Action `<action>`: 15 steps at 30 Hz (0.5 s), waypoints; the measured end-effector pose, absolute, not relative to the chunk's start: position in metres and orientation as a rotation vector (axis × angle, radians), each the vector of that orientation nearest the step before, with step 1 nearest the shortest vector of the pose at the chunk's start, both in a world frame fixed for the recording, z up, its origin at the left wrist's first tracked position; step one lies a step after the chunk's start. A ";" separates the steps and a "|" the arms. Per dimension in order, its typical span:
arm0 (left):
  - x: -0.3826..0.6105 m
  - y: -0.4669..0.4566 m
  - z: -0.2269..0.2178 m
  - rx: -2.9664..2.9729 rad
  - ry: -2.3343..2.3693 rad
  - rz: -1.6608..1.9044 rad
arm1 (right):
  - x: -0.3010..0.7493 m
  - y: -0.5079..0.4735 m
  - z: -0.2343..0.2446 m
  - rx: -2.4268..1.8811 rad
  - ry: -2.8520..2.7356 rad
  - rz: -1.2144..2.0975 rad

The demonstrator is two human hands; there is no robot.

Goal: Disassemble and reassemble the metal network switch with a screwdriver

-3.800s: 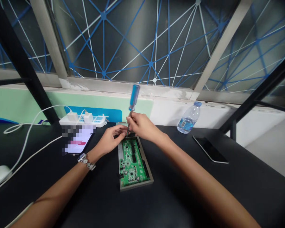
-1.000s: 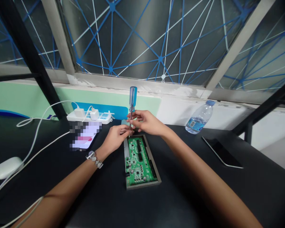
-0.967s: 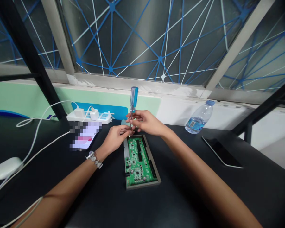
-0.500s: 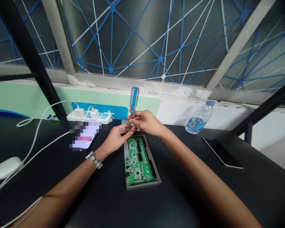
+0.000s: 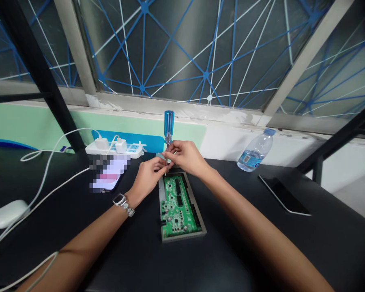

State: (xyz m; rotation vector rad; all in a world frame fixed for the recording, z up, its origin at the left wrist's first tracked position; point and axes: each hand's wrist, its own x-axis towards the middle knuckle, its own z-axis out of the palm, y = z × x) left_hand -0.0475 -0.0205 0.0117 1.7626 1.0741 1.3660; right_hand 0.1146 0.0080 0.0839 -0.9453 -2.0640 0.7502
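A screwdriver (image 5: pixel 169 123) with a clear blue handle stands nearly upright, its shaft pointing down at the far left corner of a green circuit board (image 5: pixel 178 211). The board lies in a shallow metal frame (image 5: pixel 196 202) on the black table. My right hand (image 5: pixel 187 157) pinches the shaft just below the handle. Lower down, the fingers of my left hand (image 5: pixel 149 174) close round the shaft near its tip. The tip reaches the board's corner; whether a screw is there is too small to tell.
To the left lie a phone with a lit, blurred screen (image 5: pixel 111 174), a white power strip (image 5: pixel 136 151) with chargers, and a white adapter (image 5: pixel 10 214) with cables. One cable crosses my left forearm. On the right are a water bottle (image 5: pixel 255 152) and a dark phone (image 5: pixel 282 194).
The screwdriver has shifted slightly left and its tip has come down to the board's corner. My left hand has moved a little left and down; the board stays put.
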 end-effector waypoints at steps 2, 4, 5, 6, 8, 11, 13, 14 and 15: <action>-0.049 -0.018 0.011 1.728 1.044 1.334 | 0.114 0.007 0.085 -0.963 -2.046 0.773; -0.051 -0.015 0.009 1.682 0.989 1.305 | 0.114 0.006 0.087 -0.974 -2.031 0.875; -0.051 -0.014 0.009 1.660 0.950 1.288 | 0.115 0.005 0.089 -0.970 -2.026 0.958; -0.052 -0.012 0.008 1.644 0.908 1.269 | 0.115 0.004 0.090 -0.959 -2.020 1.051; -0.053 -0.010 0.007 1.631 0.842 1.232 | 0.116 0.003 0.093 -0.928 -2.002 1.218; -0.054 -0.010 0.008 1.646 0.839 1.208 | 0.118 0.002 0.096 -0.901 -1.978 1.327; -0.053 -0.010 0.010 1.666 0.861 1.201 | 0.118 0.002 0.097 -0.901 -1.976 1.335; -0.053 -0.011 0.011 1.679 0.869 1.199 | 0.118 0.002 0.097 -0.905 -1.978 1.327; -0.052 -0.012 0.011 1.692 0.870 1.199 | 0.118 0.003 0.097 -0.910 -1.982 1.312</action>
